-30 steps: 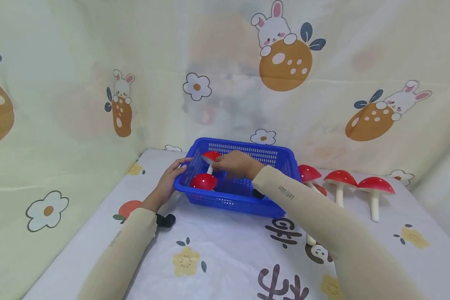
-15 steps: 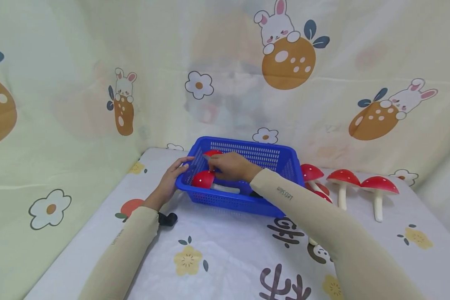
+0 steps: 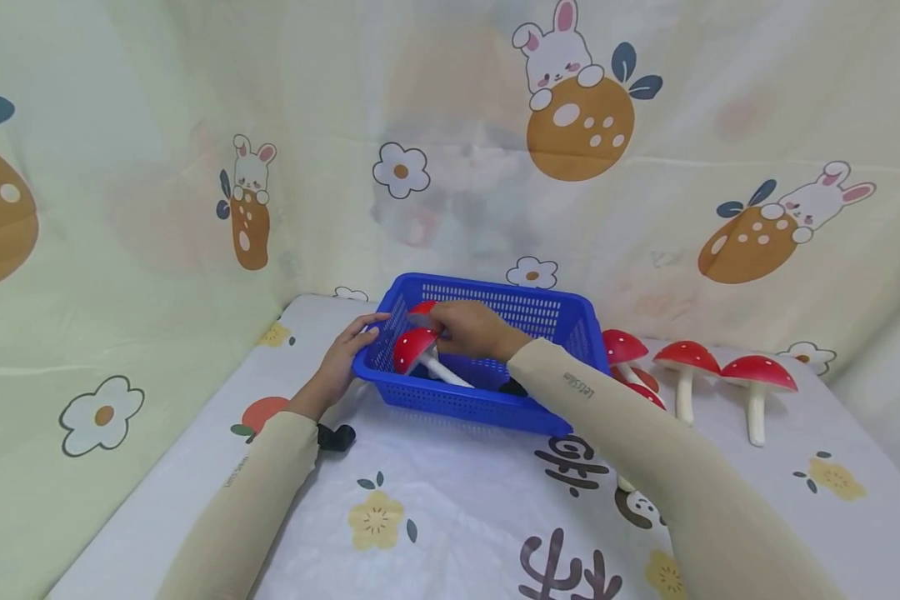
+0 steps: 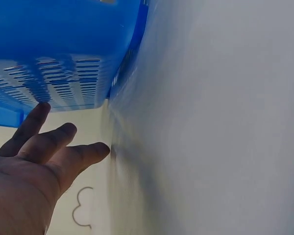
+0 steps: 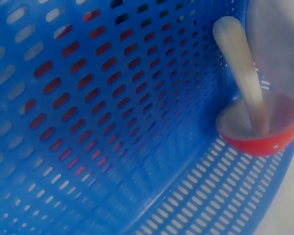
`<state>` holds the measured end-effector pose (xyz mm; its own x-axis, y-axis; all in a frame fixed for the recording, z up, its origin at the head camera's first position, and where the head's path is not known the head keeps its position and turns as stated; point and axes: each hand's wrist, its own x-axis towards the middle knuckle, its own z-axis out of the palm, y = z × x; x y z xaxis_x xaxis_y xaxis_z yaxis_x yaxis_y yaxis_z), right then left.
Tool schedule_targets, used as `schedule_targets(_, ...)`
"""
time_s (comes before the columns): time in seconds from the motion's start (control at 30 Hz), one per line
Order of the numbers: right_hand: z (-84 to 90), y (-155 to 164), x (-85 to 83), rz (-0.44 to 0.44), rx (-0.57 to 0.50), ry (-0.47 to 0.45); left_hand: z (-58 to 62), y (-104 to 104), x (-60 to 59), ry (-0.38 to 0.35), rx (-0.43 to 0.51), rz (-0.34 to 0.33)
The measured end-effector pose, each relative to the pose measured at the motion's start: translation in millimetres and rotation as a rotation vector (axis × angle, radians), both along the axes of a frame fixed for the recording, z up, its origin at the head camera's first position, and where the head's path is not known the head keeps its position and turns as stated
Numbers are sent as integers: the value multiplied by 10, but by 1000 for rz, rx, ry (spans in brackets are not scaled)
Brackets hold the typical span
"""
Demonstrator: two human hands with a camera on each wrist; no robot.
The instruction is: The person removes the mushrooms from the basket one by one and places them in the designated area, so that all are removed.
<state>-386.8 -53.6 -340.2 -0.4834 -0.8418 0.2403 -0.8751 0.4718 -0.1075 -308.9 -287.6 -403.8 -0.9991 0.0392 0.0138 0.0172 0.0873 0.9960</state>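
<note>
Left hand (image 3: pixel 342 354): spread, fingers straight against the left end of the blue basket (image 3: pixel 540 411), likely steadying it.
Right hand (image 3: pixel 471 328): inside the basket at a red mushroom (image 3: pixel 414 348); grip not clear enough to tell.
Mushroom: tilted, cap left, stem toward the near wall.
Spare mushrooms (image 3: pixel 682 358): upright on the tabletop (image 3: pixel 450 508), right of the basket.

One blue basket (image 3: pixel 562 333), six red toy mushrooms (image 3: pixel 416 348)
</note>
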Motion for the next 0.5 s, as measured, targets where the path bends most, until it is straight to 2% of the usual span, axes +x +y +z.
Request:
schedule_targets(0.2, 24, 90, -5, -2, -69, 41, -6, 3, -19, -12, -12, 2)
schedule_targets(0.5, 184, 265, 42, -108, -162, 7, -11, -4, -17, -16, -13, 10)
